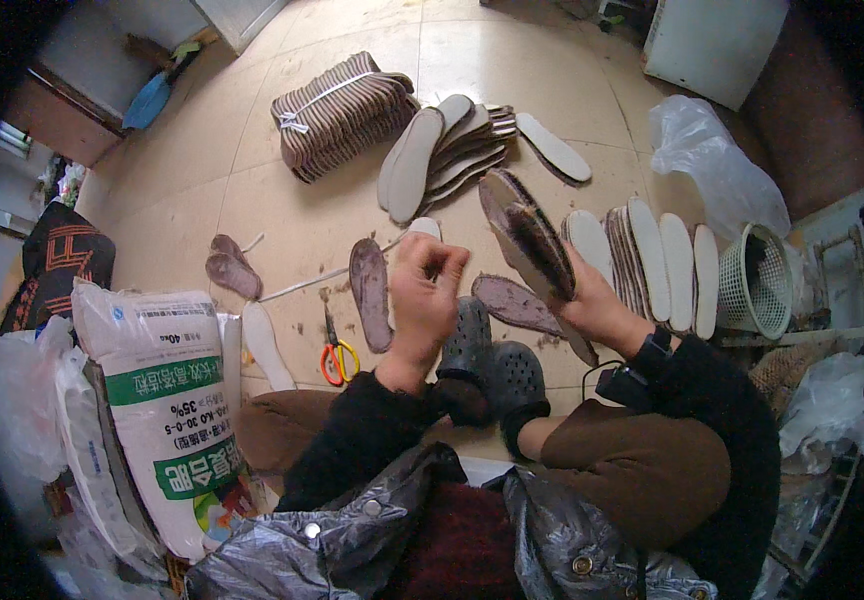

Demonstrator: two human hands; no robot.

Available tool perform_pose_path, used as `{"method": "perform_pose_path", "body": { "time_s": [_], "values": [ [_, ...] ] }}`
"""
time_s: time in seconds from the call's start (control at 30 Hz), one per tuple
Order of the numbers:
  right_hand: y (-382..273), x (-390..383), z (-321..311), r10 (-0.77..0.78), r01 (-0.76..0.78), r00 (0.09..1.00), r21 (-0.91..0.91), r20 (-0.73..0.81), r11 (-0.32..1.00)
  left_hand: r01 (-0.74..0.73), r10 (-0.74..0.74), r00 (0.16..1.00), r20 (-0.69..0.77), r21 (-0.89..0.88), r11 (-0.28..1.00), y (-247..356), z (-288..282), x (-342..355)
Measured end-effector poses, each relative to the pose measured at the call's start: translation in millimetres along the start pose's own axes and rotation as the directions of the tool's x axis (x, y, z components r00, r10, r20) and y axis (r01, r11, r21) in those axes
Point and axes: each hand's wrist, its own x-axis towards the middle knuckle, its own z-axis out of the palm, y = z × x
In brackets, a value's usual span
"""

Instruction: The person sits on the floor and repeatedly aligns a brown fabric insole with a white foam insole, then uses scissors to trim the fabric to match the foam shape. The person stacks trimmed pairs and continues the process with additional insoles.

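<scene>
My right hand (597, 295) grips a dark brown fleecy insole (527, 232), tilted up off the floor. Its thick pile edge faces left; whether it is one insole or a pair I cannot tell. Just left of it, my left hand (428, 285) is raised with its fingers curled into a pinch. What they hold, if anything, is too small to make out. Loose brown insoles lie on the floor below: one (369, 294) beside my left hand, another (517, 304) under my right. Scissors (336, 350) with red and yellow handles rest near my left forearm.
Ahead are a tied bundle of insoles (342, 112) and a fanned pile (442, 155). A row of insoles (647, 262) stands at right, beside a pale plastic basket (757, 285) and a clear plastic bag (707, 155). A large white sack (157, 400) stands at left.
</scene>
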Motion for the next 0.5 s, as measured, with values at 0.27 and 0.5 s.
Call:
{"method": "perform_pose_path", "body": {
  "time_s": [0.27, 0.5],
  "values": [
    [1, -2, -4, 0.119, -0.119, 0.993, 0.089, 0.007, 0.989, -0.006, -0.082, 0.991, 0.107, 0.64, 0.769, -49, -81, 5],
    [-17, -6, -12, 0.328, -0.49, 0.853, 0.409, 0.405, 0.77, 0.165, -0.241, 0.942, 0.234, 0.301, 0.939, -37, -74, 2]
  ]
}}
